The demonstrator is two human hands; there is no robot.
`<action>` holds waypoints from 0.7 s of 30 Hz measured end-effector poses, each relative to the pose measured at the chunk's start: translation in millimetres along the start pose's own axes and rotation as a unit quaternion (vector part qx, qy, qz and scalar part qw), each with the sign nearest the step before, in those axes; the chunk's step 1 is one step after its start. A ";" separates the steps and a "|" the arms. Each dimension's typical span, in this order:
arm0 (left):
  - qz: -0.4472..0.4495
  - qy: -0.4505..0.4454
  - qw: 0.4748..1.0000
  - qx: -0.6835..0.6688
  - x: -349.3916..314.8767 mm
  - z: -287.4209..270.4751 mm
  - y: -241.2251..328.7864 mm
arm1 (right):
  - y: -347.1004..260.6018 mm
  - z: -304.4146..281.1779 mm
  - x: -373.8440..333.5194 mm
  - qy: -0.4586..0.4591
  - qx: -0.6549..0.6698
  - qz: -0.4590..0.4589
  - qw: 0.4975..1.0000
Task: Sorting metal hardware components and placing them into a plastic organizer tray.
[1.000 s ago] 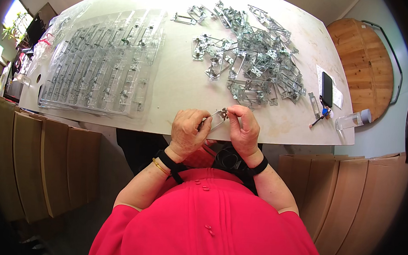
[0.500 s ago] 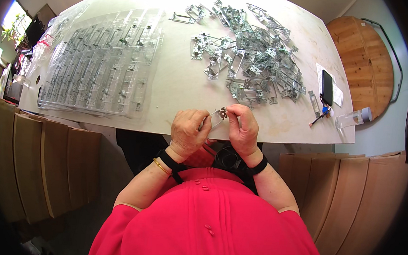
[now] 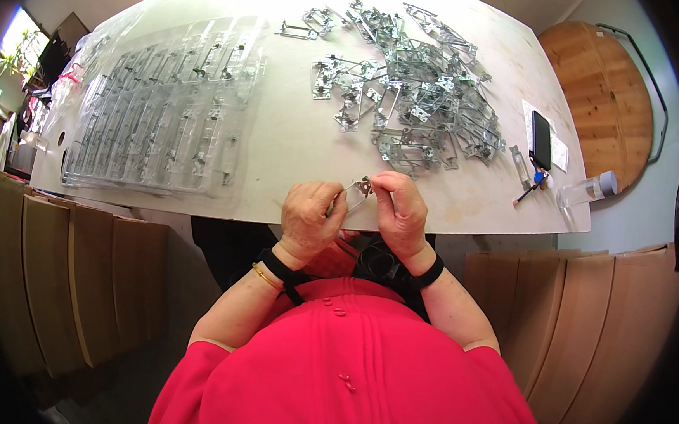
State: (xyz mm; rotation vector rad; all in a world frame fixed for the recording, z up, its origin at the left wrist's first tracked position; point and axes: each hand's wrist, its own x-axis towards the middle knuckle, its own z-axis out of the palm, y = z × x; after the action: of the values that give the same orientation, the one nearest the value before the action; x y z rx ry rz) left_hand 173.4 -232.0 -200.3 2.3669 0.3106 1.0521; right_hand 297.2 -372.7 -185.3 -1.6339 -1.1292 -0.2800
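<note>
Close to the table's front edge, both my hands hold one small metal bracket with thin wire rods. My left hand is closed around the rod side, its fingers curled and partly hiding the part. With thumb and forefinger, my right hand pinches the plate end. Just beyond my hands lies a large heap of similar metal brackets, tangled together. To the left, a clear plastic tray has long compartments with metal brackets lying in them.
On the right of the white table lie a black phone on paper, a small tool with a blue part and a clear bottle on its side. Cardboard boxes stand at both sides below. A round wooden board leans at the right wall.
The view has shifted slightly. Both hands keep their hold on the metal bracket, which seems turned a little between the fingers.
</note>
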 end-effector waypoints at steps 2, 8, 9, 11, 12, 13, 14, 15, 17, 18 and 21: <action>-0.003 -0.001 1.000 -0.002 0.5 -0.1 0.5 | -1.4 -0.9 1.1 -0.001 -0.001 0.000 1.000; -0.023 -0.001 1.000 -0.009 1.1 -1.8 3.3 | -0.3 -3.4 1.4 0.012 0.021 0.015 1.000; -0.032 0.003 0.999 -0.015 1.1 -1.9 3.8 | 1.5 -3.3 0.8 0.024 0.013 0.020 0.999; -0.040 0.009 0.999 -0.014 1.1 -1.3 4.8 | 2.3 -2.2 -2.4 0.033 0.013 0.050 0.998; -0.049 0.015 0.999 -0.012 0.8 -0.8 5.3 | 2.8 -1.9 -4.1 0.042 0.014 0.080 0.996; -0.049 0.014 0.999 -0.013 0.1 -0.6 5.8 | 2.9 -0.6 -5.1 0.042 0.014 0.080 0.996; -0.061 0.012 0.998 -0.006 -0.7 -0.4 6.5 | 2.6 1.4 -5.8 0.040 0.025 0.094 0.995; -0.073 0.009 0.997 0.001 -0.9 0.0 6.6 | 2.5 2.5 -6.1 0.038 0.036 0.107 0.993; -0.068 0.010 0.998 0.000 -0.4 0.6 6.0 | 2.1 2.1 -6.7 0.035 0.029 0.109 0.993; -0.064 0.012 0.998 0.001 -0.1 0.4 5.7 | 1.6 2.1 -6.5 0.031 0.024 0.110 0.993; -0.060 0.012 0.998 0.004 0.1 1.4 4.9 | 2.1 0.3 -3.5 0.018 0.002 0.080 0.997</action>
State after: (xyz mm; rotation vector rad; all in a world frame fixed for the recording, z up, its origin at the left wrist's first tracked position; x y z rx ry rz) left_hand 174.4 -236.5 -198.3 2.3134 0.4603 1.0256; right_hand 296.9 -374.2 -189.0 -1.6993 -0.9637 -0.2030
